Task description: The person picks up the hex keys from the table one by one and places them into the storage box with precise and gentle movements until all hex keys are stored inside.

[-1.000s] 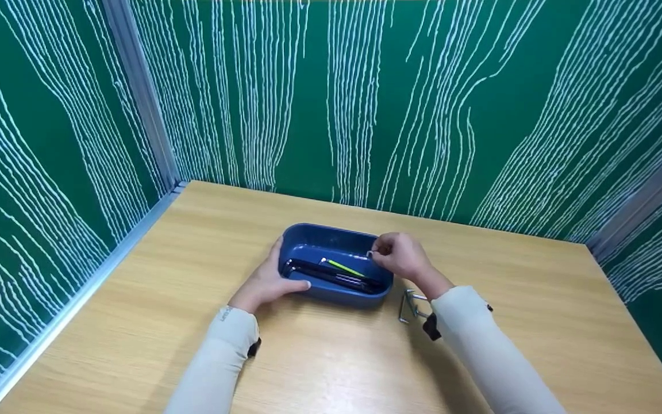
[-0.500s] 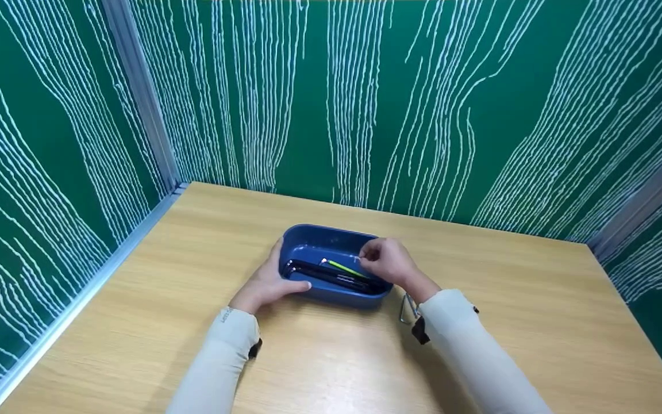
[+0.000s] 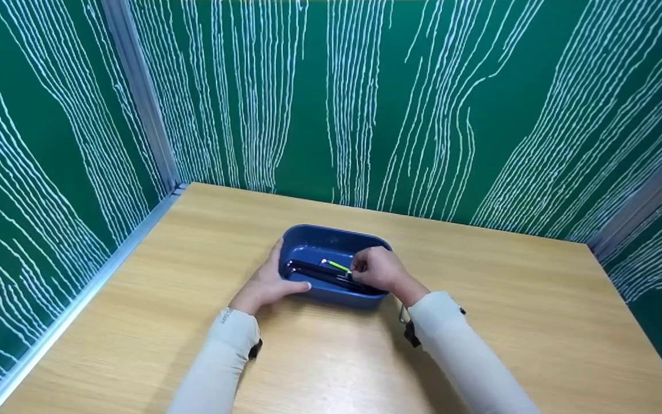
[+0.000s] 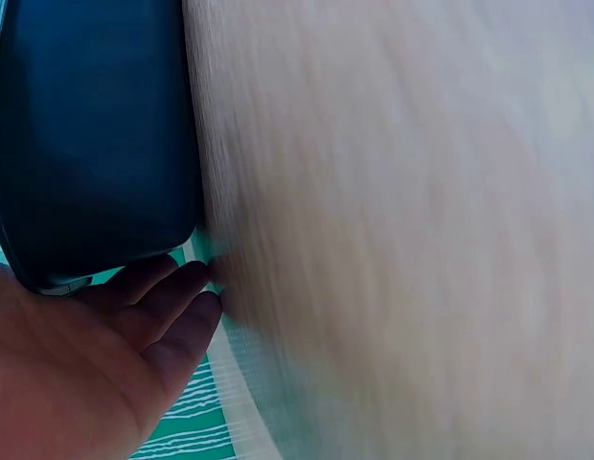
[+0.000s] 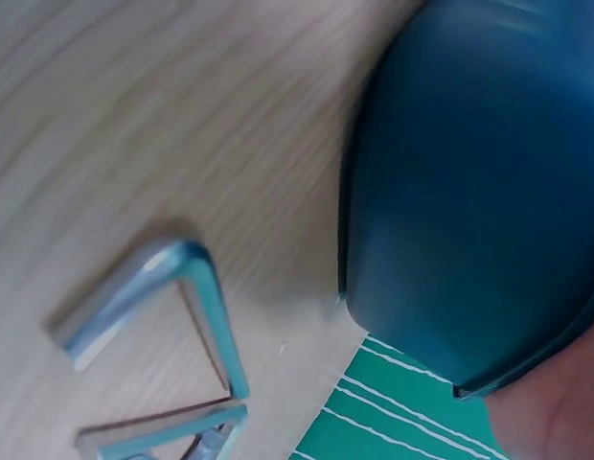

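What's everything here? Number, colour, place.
container: 1, blue, on table
slim items: number unclear, black, inside container
slim stick: 1, lime, inside container
small item: 1, silvery, pinched over container
bent rods: at least 2, silvery, beside container
table: 1, light wood, beneath
walls: 3, green, white-lined, left, back, right
posts: 2, grey, at wall corners
sleeves: 2, pale, forearms
wrist pieces: 2, black, at cuffs
left hand: 1, holding container's left end
right hand: 1, pinching small item
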`<state>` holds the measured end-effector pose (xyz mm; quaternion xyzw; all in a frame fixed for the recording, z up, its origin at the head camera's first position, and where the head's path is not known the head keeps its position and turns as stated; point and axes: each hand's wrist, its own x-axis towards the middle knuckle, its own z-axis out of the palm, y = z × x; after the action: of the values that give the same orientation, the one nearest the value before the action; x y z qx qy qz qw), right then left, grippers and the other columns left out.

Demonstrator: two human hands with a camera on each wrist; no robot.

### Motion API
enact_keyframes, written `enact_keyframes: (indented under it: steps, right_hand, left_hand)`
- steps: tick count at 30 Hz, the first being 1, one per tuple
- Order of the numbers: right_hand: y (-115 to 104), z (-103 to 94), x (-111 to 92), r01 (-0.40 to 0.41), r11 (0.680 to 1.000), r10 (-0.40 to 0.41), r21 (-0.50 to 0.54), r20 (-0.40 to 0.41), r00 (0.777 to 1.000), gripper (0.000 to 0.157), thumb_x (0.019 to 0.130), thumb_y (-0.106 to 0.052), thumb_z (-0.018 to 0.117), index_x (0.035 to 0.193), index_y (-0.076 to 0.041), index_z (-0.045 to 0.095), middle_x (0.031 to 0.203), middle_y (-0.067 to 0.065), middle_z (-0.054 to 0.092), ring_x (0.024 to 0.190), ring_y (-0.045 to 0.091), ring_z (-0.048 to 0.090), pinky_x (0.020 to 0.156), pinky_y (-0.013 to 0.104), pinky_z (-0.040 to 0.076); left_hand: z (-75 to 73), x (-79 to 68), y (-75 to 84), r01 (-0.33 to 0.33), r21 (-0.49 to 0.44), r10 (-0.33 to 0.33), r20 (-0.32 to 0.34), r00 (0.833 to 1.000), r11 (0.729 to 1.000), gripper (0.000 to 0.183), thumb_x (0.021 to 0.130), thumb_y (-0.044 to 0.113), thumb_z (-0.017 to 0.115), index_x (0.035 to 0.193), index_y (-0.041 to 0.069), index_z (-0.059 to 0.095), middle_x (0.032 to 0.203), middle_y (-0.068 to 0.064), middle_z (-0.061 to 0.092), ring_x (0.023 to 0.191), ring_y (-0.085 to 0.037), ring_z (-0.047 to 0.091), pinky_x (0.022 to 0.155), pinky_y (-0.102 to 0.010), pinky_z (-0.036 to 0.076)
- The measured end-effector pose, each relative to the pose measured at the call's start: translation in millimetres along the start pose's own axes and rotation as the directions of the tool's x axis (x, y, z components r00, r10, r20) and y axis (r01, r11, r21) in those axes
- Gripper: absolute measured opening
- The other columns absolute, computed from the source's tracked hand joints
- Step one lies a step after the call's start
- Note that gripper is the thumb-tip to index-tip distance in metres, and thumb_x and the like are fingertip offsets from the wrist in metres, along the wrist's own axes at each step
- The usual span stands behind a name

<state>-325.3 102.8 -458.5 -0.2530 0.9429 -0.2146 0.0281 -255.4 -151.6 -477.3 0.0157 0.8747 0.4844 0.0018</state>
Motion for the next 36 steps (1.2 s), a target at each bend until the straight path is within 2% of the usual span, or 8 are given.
enact_keyframes:
  steps: [6, 14, 24, 36]
  right_hand:
    - [-2.2, 0.4, -0.1, -0.034, 0.995, 0.041, -0.093, 0.073, 0.996, 0.007, 0.076, -0.030, 0.064, 0.070, -0.027, 0.061, 0.069, -0.009, 0.058, 0.066, 0.011, 0.053, 0.059, 0.025, 0.043]
    - [-2.8, 2.2, -0.1, -0.006, 0.983, 0.020, -0.183, 0.075, 0.997, 0.009, 0.075, -0.029, 0.062, 0.067, -0.025, 0.060, 0.064, -0.008, 0.057, 0.061, 0.012, 0.051, 0.054, 0.026, 0.038]
    - [-4.1, 2.6, 0.9, -0.055, 0.986, 0.072, -0.159, 0.103, 0.992, 0.004, 0.077, -0.028, 0.063, 0.073, -0.025, 0.062, 0.069, -0.006, 0.059, 0.064, 0.013, 0.054, 0.058, 0.027, 0.041]
    - [-6.0, 2.8, -0.9, -0.050, 0.981, 0.069, -0.189, 0.093, 0.993, 0.004, 0.077, -0.027, 0.063, 0.079, -0.024, 0.063, 0.071, -0.007, 0.058, 0.066, 0.014, 0.054, 0.061, 0.027, 0.043]
  left_hand:
    - [0.1, -1.3, 1.1, -0.009, -0.020, 0.009, -0.003, 1.000, 1.000, 0.115, 0.053, 0.047, 0.078, 0.140, 0.034, 0.004, 0.143, -0.002, 0.025, 0.124, -0.020, 0.032, 0.103, -0.044, 0.024]
    - [0.8, -1.2, -0.3, -0.017, -0.021, 0.017, 0.003, 1.000, 1.000, 0.114, 0.056, 0.043, 0.078, 0.140, 0.031, 0.003, 0.141, -0.005, 0.028, 0.120, -0.022, 0.036, 0.101, -0.043, 0.027]
    - [-0.4, -0.9, 1.1, -0.010, -0.013, 0.010, 0.009, 1.000, 1.000, 0.115, 0.055, 0.047, 0.078, 0.140, 0.031, 0.002, 0.143, -0.002, 0.024, 0.123, -0.020, 0.032, 0.103, -0.044, 0.025]
    - [1.2, -0.7, 0.3, 0.019, -0.026, -0.018, 0.015, 1.000, 0.999, 0.113, 0.056, 0.044, 0.078, 0.139, 0.036, 0.001, 0.143, 0.000, 0.024, 0.122, -0.019, 0.032, 0.103, -0.046, 0.024]
